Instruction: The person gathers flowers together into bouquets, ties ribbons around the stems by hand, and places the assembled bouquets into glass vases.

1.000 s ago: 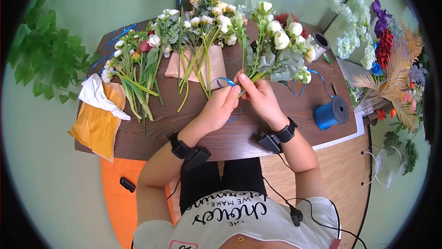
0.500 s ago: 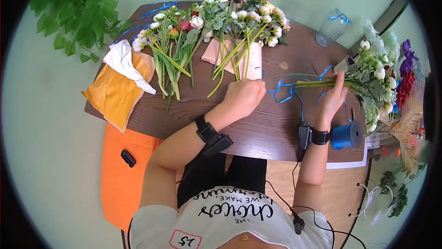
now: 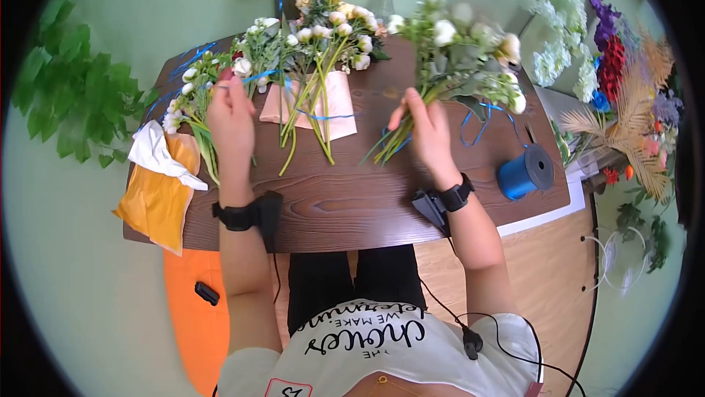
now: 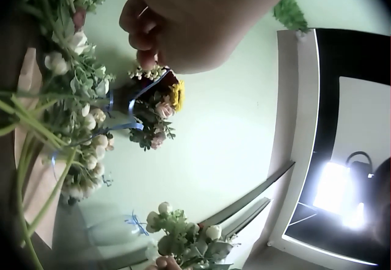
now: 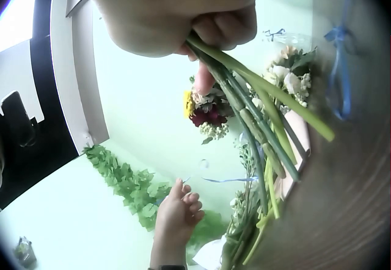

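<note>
We have the mostly white bouquet [image 3: 463,58] over the table [image 3: 345,210]'s R part, heads away from us, blue spool [image 3: 517,177] nearby; our R hand [image 3: 430,136] grips its stems [image 5: 247,114], fingers curled round them below the leaves. Our L hand [image 3: 232,121] pinches thin blue ribbon [image 3: 256,76] by the flowers [image 3: 242,67] on the L side. Bouquet's prob. light but top-heavy; stems look smooth & stiff-ish, might slip or fan out if held loosely, so best hold = where they bunch, not the petals, prob. easily crushed. Ribbon looks v. light, limp, slick: fingertips only, near its end.
</note>
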`<state>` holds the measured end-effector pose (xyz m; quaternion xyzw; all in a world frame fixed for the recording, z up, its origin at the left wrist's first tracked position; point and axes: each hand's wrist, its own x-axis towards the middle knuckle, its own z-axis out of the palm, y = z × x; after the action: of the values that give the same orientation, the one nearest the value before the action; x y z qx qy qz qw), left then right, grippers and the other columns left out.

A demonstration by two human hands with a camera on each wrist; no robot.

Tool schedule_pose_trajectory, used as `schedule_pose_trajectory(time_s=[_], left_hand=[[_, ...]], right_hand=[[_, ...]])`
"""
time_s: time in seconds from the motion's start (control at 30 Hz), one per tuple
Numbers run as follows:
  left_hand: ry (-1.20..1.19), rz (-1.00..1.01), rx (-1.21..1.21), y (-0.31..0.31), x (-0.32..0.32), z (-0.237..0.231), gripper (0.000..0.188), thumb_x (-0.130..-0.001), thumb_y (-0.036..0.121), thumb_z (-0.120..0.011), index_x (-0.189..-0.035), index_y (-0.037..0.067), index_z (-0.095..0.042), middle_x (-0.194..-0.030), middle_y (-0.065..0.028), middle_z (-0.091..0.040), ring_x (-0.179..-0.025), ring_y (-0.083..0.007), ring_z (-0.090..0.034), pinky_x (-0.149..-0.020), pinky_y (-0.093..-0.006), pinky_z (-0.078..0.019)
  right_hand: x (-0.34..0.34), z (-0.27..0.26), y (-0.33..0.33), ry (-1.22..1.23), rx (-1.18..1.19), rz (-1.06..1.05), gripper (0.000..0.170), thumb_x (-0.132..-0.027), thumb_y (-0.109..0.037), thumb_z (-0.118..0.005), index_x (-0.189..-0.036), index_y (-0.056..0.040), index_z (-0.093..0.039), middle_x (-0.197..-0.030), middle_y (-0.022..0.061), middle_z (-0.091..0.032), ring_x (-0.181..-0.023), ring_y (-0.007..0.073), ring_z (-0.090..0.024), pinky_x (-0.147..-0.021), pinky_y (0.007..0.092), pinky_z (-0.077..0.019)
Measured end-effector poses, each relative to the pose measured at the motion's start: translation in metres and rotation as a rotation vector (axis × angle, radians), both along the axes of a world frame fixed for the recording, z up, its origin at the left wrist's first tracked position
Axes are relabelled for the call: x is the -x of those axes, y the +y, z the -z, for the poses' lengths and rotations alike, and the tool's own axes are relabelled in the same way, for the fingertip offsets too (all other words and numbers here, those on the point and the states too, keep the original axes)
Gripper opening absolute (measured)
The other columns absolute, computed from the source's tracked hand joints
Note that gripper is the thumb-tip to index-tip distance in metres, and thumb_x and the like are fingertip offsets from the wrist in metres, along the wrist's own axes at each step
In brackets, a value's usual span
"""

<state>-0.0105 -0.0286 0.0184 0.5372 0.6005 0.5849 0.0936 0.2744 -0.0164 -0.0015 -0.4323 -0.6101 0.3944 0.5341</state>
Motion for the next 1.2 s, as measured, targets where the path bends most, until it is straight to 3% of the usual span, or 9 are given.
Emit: schedule_pose_trajectory(time_s=[0.03,0.07,0.17,0.37,0.7,0.83,1.0,1.1,1.2], left_hand=[[0.093,-0.075,0.009,-0.001,0.002,-0.007,0.041,-0.099,0.033,-0.045,-0.077,0.0,-0.056,-0.055,-0.0031,-0.049,-0.049,-0.0121,-0.046,-0.048,-0.0294,-0.0352],[0.238,-0.187,0.119,0.003,0.013,0.0,0.044,-0.097,0.036,-0.047,-0.075,0.0,-0.057,-0.059,-0.0148,-0.055,-0.054,-0.0297,-0.056,-0.052,-0.0383,-0.04],[0.427,-0.26,0.257,0.002,0.012,-0.001,0.048,-0.096,0.039,-0.047,-0.073,-0.001,-0.058,-0.064,-0.0191,-0.059,-0.061,-0.0367,-0.058,-0.056,-0.0444,-0.0416],[0.654,0.148,0.133,0.022,-0.066,-0.03,0.036,-0.089,0.038,-0.058,-0.08,0.004,-0.067,-0.075,-0.0165,-0.061,-0.075,-0.0335,-0.058,-0.068,-0.0428,-0.0451],[1.199,0.078,0.377,0.093,-0.097,0.025,0.041,-0.072,0.04,-0.073,-0.088,0.002,-0.07,-0.105,-0.0161,-0.054,-0.101,-0.0326,-0.048,-0.084,-0.0418,-0.0377],[0.908,0.149,0.369,0.103,-0.094,0.021,0.036,-0.071,0.037,-0.074,-0.085,0.003,-0.071,-0.103,-0.0144,-0.054,-0.105,-0.0304,-0.046,-0.087,-0.0435,-0.0347],[0.005,0.486,0.367,0.113,-0.079,-0.005,0.028,-0.08,0.027,-0.067,-0.077,0.0,-0.064,-0.061,-0.0015,-0.058,-0.052,-0.0103,-0.052,-0.052,-0.0269,-0.0422],[0.138,0.52,0.409,0.114,-0.068,-0.011,0.029,-0.08,0.027,-0.068,-0.076,0.0,-0.063,-0.062,-0.0027,-0.058,-0.056,-0.0115,-0.054,-0.054,-0.027,-0.0427],[-0.172,0.708,0.422,0.102,-0.064,-0.024,0.023,-0.086,0.026,-0.065,-0.086,0.002,-0.063,-0.069,-0.0008,-0.06,-0.06,-0.0092,-0.056,-0.057,-0.0241,-0.044]], right_hand=[[0.003,0.002,0.0,0.022,0.011,0.003,0.043,-0.1,-0.03,-0.039,-0.073,-0.0029,-0.058,-0.056,0.0031,-0.061,-0.051,0.0088,-0.05,-0.051,0.0252,-0.0391],[0.003,-0.001,-0.002,-0.038,0.007,-0.018,0.042,-0.1,-0.03,-0.04,-0.074,-0.002,-0.058,-0.055,0.0036,-0.061,-0.051,0.0091,-0.05,-0.051,0.0255,-0.0394],[0.004,-0.001,-0.002,-0.054,0.005,-0.041,0.041,-0.099,-0.029,-0.04,-0.076,0.0001,-0.058,-0.054,0.0048,-0.06,-0.052,0.0108,-0.051,-0.053,0.0269,-0.0404],[0.003,0.005,0.001,-0.072,0.019,-0.012,0.045,-0.099,-0.03,-0.038,-0.075,0.0027,-0.058,-0.053,0.0067,-0.06,-0.052,0.0162,-0.053,-0.056,0.0309,-0.0425],[0.003,0.012,0.008,-0.078,-0.027,-0.014,0.041,-0.098,-0.03,-0.041,-0.079,0.0027,-0.058,-0.054,0.0078,-0.061,-0.054,0.0193,-0.058,-0.057,0.032,-0.0451],[0.004,0.011,0.006,-0.065,-0.024,-0.017,0.039,-0.098,-0.029,-0.042,-0.08,0.0026,-0.057,-0.053,0.008,-0.06,-0.053,0.0195,-0.058,-0.056,0.0325,-0.045],[0.004,0.01,0.006,-0.021,-0.079,0.023,0.039,-0.098,-0.029,-0.042,-0.079,0.0027,-0.057,-0.053,0.0079,-0.059,-0.051,0.0206,-0.057,-0.056,0.033,-0.0446],[0.003,0.01,0.008,-0.007,-0.106,0.014,0.039,-0.098,-0.029,-0.042,-0.079,0.0023,-0.056,-0.053,0.0078,-0.058,-0.051,0.0206,-0.057,-0.056,0.0328,-0.0451],[0.003,0.021,0.015,0.071,-0.043,-0.038,0.038,-0.099,-0.028,-0.042,-0.079,0.002,-0.056,-0.053,0.0078,-0.058,-0.052,0.0196,-0.058,-0.056,0.0324,-0.0459]])
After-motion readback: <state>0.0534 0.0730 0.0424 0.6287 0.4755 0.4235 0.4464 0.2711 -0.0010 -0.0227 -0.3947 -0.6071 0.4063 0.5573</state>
